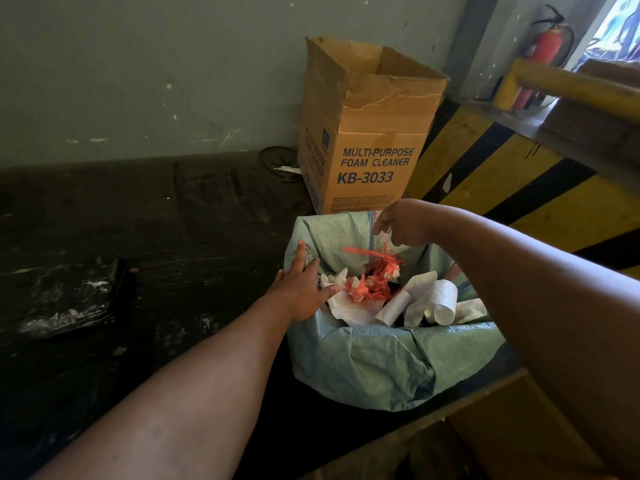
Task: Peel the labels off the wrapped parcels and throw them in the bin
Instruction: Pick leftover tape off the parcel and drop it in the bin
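Bin (363,368) holds white curled labels (436,299) and red scraps (374,282).

Grey-green wall (138,71) up top, scuffed white, above a dark floor (104,220). An open cardboard box (363,133) stands against it, yellow-and-black striped barrier (485,174) alongside, red fire extinguisher (545,50) beyond, daylight top right.

Lighting: dim indoor, uneven; daylight enters from blown-out bright window opening (620,26) at upper right; dark glossy plastic-covered floor (104,237) nearly black, with scattered white glare patches; orange-red shredded plastic strips (375,275) motion-blurred; yellow metal rail (568,88) soft, bent by wide-angle edge distortion; corners smeared.
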Available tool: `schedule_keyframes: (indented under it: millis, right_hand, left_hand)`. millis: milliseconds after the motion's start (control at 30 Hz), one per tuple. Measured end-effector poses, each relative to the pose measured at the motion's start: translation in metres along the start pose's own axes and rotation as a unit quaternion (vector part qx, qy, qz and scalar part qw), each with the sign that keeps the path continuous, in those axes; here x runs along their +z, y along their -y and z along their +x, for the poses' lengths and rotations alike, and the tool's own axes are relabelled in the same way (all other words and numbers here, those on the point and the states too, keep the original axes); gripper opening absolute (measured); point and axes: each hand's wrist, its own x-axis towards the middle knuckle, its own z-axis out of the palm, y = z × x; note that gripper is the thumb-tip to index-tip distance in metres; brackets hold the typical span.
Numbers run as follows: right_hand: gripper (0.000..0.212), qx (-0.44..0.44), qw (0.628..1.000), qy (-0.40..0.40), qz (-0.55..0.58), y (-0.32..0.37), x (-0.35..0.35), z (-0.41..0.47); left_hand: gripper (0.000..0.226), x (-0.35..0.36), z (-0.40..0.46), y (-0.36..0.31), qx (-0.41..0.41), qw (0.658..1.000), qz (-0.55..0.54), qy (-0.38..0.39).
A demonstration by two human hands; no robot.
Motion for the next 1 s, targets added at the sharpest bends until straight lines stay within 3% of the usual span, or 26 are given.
schedule_keyframes:
  millis: [133, 267, 333, 433, 500, 600, 1000]
  right_hand:
    - [0.050, -0.003, 1.000, -0.002, -0.010, 0.000, 0.004, 0.000]
    - [0.032, 0.044, 0.996, -0.012, 0.070, -0.003, 0.007, -0.003]
    - [0.014, 0.066, 0.993, -0.037, 0.090, -0.003, 0.007, -0.006]
    - [0.019, 0.051, 0.993, -0.101, 0.037, -0.004, 0.008, -0.005]
    - [0.018, 0.031, 0.997, -0.069, 0.017, -0.004, 0.008, -0.008]
    - [0.035, 0.023, 0.999, -0.016, 0.020, -0.004, 0.006, -0.011]
    - [0.026, 0.063, 0.997, 0.034, 0.015, -0.003, 0.015, -0.012]
  left_hand:
    - [0.088, 0.001, 0.000, 0.001, 0.000, 1.000, -0.003, -0.002]
    - [0.088, 0.001, 0.000, 0.001, -0.004, 1.000, -0.013, -0.001]
    - [0.087, 0.001, -0.001, 0.001, -0.007, 1.000, -0.020, 0.000]
    - [0.087, 0.001, -0.002, 0.000, -0.007, 1.000, -0.018, -0.004]
    - [0.088, 0.001, -0.001, 0.001, -0.007, 1.000, -0.016, -0.002]
    - [0.088, 0.001, 0.000, 0.001, -0.012, 1.000, -0.019, 0.004]
    - [0.088, 0.002, 0.001, 0.003, -0.006, 1.000, -0.026, -0.002]
